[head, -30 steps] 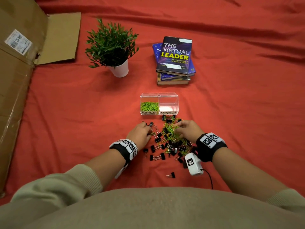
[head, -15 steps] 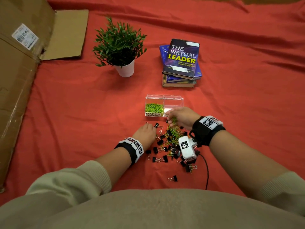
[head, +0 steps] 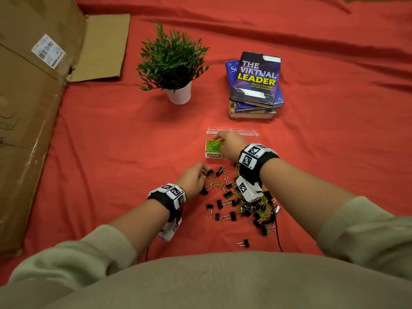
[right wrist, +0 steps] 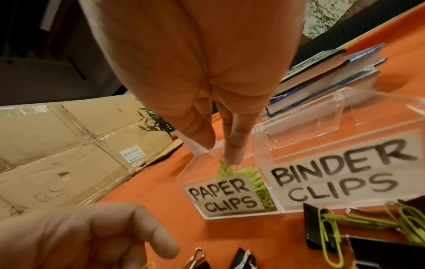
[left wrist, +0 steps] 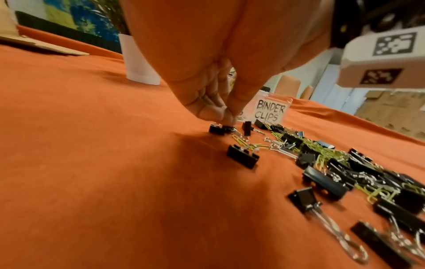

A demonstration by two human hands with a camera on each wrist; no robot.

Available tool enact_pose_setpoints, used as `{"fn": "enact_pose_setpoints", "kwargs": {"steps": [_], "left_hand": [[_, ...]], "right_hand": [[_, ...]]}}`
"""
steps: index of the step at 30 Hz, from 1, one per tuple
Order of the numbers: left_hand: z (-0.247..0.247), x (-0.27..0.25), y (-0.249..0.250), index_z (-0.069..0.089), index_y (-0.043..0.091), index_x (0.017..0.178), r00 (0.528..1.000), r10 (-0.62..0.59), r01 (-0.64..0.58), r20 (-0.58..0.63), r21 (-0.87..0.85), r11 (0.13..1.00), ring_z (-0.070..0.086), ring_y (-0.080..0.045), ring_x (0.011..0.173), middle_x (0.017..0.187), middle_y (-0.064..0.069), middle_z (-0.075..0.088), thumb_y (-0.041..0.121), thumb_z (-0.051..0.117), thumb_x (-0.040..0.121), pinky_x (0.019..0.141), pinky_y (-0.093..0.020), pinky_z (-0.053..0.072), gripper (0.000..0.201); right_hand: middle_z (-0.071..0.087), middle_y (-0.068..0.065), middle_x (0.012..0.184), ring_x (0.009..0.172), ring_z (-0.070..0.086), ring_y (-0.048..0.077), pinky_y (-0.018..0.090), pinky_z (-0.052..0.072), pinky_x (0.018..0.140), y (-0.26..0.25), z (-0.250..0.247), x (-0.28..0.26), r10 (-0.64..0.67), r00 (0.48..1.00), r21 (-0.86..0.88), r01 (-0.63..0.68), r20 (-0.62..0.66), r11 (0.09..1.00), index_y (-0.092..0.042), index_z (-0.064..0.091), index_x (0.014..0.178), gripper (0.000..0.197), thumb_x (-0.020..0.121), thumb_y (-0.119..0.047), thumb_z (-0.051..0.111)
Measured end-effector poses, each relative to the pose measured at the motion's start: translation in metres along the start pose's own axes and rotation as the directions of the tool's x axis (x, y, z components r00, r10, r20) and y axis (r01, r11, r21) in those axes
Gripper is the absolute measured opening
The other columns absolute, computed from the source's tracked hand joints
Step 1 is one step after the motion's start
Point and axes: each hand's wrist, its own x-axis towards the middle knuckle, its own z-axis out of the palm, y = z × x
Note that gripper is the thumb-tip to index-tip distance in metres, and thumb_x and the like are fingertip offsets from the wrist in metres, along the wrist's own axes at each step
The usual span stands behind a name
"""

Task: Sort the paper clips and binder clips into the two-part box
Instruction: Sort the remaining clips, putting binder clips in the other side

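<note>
A clear two-part box [head: 245, 130] stands just beyond a loose pile of black binder clips and green paper clips [head: 245, 205]. Its left part, labelled PAPER CLIPS [right wrist: 225, 196], holds green paper clips [head: 211, 146]; the part labelled BINDER CLIPS [right wrist: 340, 174] looks empty. My right hand [head: 217, 139] hovers over the left part, fingers [right wrist: 233, 145] straight and pointing down, thumb apart, with green paper clips [right wrist: 222, 166] just under the fingertips. At the pile's left edge my left hand [head: 204, 171] pinches a small black binder clip [left wrist: 226, 128] that lies on the cloth.
A red cloth covers the surface. A potted plant [head: 174, 63] and a stack of books [head: 256, 85] stand behind the box. Flattened cardboard [head: 33, 108] lines the left side. One binder clip [head: 244, 243] lies alone near my body.
My right hand has left the pile and moved forward and left to above the paper-clip part. My left hand has stayed at the pile's left edge, closing on a binder clip.
</note>
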Motion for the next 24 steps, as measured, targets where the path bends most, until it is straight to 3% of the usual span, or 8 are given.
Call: {"fn": "enact_pose_setpoints", "kwargs": {"steps": [2, 5, 7, 10, 14, 16, 18, 24], "left_hand": [[-0.001, 0.000, 0.001, 0.057, 0.013, 0.112, 1.000, -0.029, 0.029, 0.001, -0.053, 0.998, 0.054, -0.021, 0.072, 0.081, -0.004, 0.058, 0.002, 0.045, 0.090, 0.067, -0.026, 0.041, 0.027], [0.003, 0.002, 0.008, 0.061, 0.008, 0.100, 0.996, -0.090, 0.089, -0.004, -0.068, 0.994, 0.055, -0.023, 0.075, 0.085, -0.006, 0.060, 0.000, 0.040, 0.089, 0.067, -0.028, 0.042, 0.026], [0.008, 0.004, 0.015, 0.060, 0.004, 0.097, 0.993, -0.117, 0.117, -0.032, 0.002, 0.993, 0.056, -0.026, 0.079, 0.088, -0.011, 0.062, 0.005, 0.038, 0.091, 0.068, -0.029, 0.040, 0.023], [0.019, 0.007, 0.022, 0.058, 0.001, 0.099, 0.992, -0.102, 0.114, -0.067, 0.206, 0.972, 0.059, -0.034, 0.094, 0.101, -0.018, 0.063, 0.020, 0.042, 0.095, 0.074, -0.035, 0.042, 0.025], [0.029, 0.012, 0.023, 0.056, 0.003, 0.106, 0.990, -0.115, 0.138, -0.087, 0.352, 0.926, 0.058, -0.035, 0.104, 0.111, -0.017, 0.060, 0.026, 0.053, 0.092, 0.085, -0.040, 0.046, 0.027], [0.032, 0.014, 0.023, 0.055, 0.003, 0.110, 0.987, -0.133, 0.158, -0.092, 0.368, 0.916, 0.057, -0.035, 0.106, 0.113, -0.016, 0.059, 0.027, 0.056, 0.092, 0.088, -0.041, 0.046, 0.030], [0.033, 0.016, 0.022, 0.055, 0.003, 0.111, 0.986, -0.138, 0.165, -0.097, 0.382, 0.909, 0.058, -0.035, 0.106, 0.113, -0.017, 0.060, 0.021, 0.055, 0.092, 0.087, -0.042, 0.047, 0.027], [0.032, 0.013, 0.020, 0.056, 0.000, 0.107, 0.980, -0.177, 0.196, -0.089, 0.298, 0.934, 0.058, -0.038, 0.104, 0.111, -0.021, 0.061, 0.015, 0.045, 0.094, 0.084, -0.041, 0.045, 0.023]], "right_hand": [[0.061, 0.008, 0.123, 0.109, 0.059, 0.025, 0.037, 0.050, 0.091, 0.005, 0.000, -0.007, -0.037, 0.998, 0.023, 0.039, -0.058, 0.999, -0.016, 0.059, 0.121, 0.045, 0.083, 0.004, 0.045], [0.064, 0.004, 0.105, 0.091, 0.062, 0.018, 0.029, 0.053, 0.081, 0.014, 0.007, -0.031, -0.069, 0.987, 0.070, 0.080, -0.143, 0.994, -0.012, 0.064, 0.104, 0.025, 0.088, -0.003, 0.047], [0.066, 0.005, 0.092, 0.080, 0.064, 0.018, 0.028, 0.056, 0.073, 0.021, 0.024, -0.048, -0.045, 0.998, 0.001, 0.045, -0.045, 0.999, -0.009, 0.063, 0.094, 0.016, 0.091, -0.009, 0.047], [0.065, 0.010, 0.082, 0.077, 0.065, 0.024, 0.032, 0.055, 0.066, 0.030, 0.054, -0.063, 0.041, 0.990, -0.256, -0.006, 0.131, 0.967, -0.007, 0.058, 0.075, 0.019, 0.089, -0.018, 0.052], [0.064, 0.014, 0.103, 0.094, 0.063, 0.032, 0.035, 0.051, 0.076, 0.038, 0.073, -0.077, 0.064, 0.989, -0.384, -0.008, 0.133, 0.923, -0.004, 0.060, 0.099, 0.023, 0.089, -0.024, 0.055], [0.064, 0.015, 0.104, 0.095, 0.063, 0.033, 0.035, 0.050, 0.074, 0.042, 0.076, -0.080, 0.050, 0.993, -0.391, -0.003, 0.111, 0.921, -0.004, 0.060, 0.100, 0.022, 0.088, -0.022, 0.055], [0.063, 0.014, 0.104, 0.094, 0.062, 0.032, 0.034, 0.049, 0.073, 0.043, 0.076, -0.078, 0.033, 0.995, -0.363, 0.002, 0.090, 0.932, -0.004, 0.059, 0.100, 0.021, 0.087, -0.020, 0.054], [0.055, 0.012, 0.118, 0.113, 0.051, 0.030, 0.039, 0.047, 0.089, 0.038, 0.083, -0.059, -0.094, 0.994, -0.310, 0.107, 0.058, 0.945, -0.006, 0.053, 0.115, 0.030, 0.087, -0.015, 0.053]]}}
